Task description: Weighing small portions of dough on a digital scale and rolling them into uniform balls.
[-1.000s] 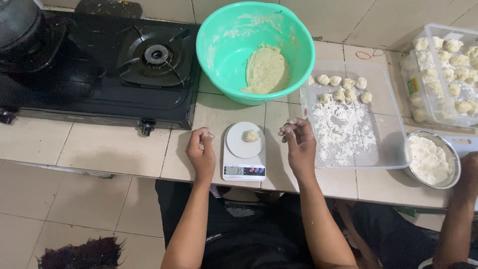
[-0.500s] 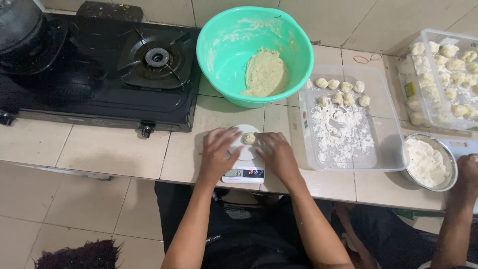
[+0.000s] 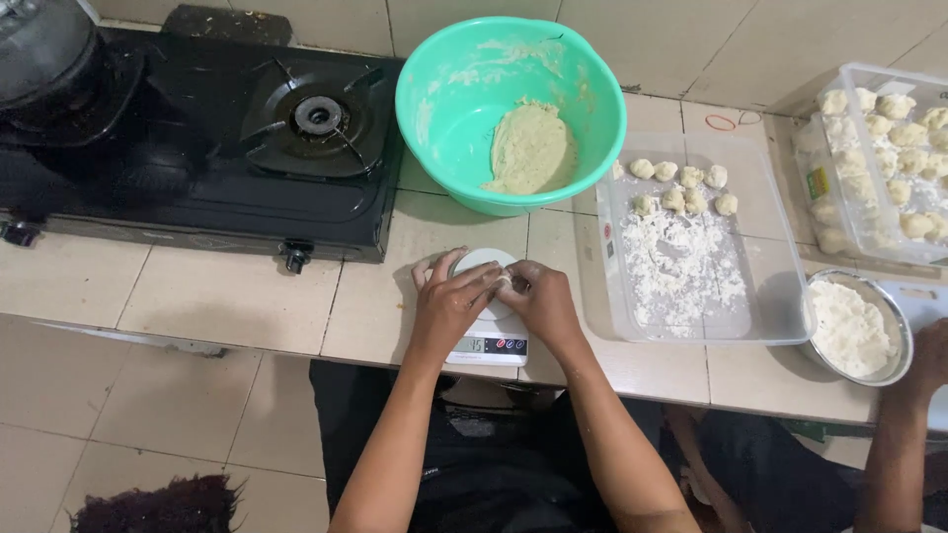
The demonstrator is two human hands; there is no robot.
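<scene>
Scale (image 3: 491,336) top under hands

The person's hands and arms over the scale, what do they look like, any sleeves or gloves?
Both forearms are bare to the frame's edge: no sleeves show. The left hand and right hand wear no gloves; no rings, watch or bracelets are visible. Dark clothing shows beneath.

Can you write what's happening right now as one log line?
left hand on scale | right hand pinching dough | green bowl behind | floured tray right
</scene>
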